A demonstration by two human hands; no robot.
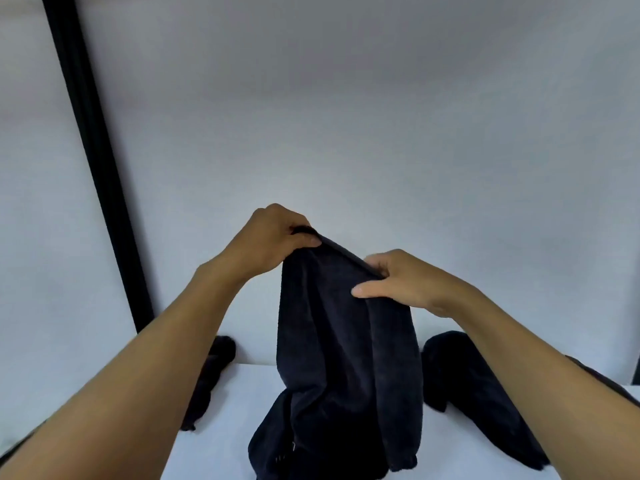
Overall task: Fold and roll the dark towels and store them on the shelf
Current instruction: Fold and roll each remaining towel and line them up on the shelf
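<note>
A dark navy terry towel, soft and nappy with a thicker hemmed rim along its top, hangs lengthwise from both hands above a smooth white tabletop. Its long axis runs up and down. The top edge slants downward from the left hand to the right hand, and the lower end sits bunched in loose folds on the table at the near edge, where the frame cuts it off.

The left hand grips the upper corner, with the fingers curled over the hem and the thumb pressed flat against the near face. The right hand pinches the hem lower down. Its thumb lies stretched across the front of the cloth and its fingers are tucked behind, mostly hidden by the fabric. The two hands are near each other, with a short run of hem between them.

A second dark towel lies crumpled in a narrow strip on the left, partly covered by the left forearm. A third dark towel lies heaped on the right, and the right forearm crosses over it. How either one is folded cannot be made out.

Behind stands a plain pale matte wall, with a straight black post leaning across it on the left.
</note>
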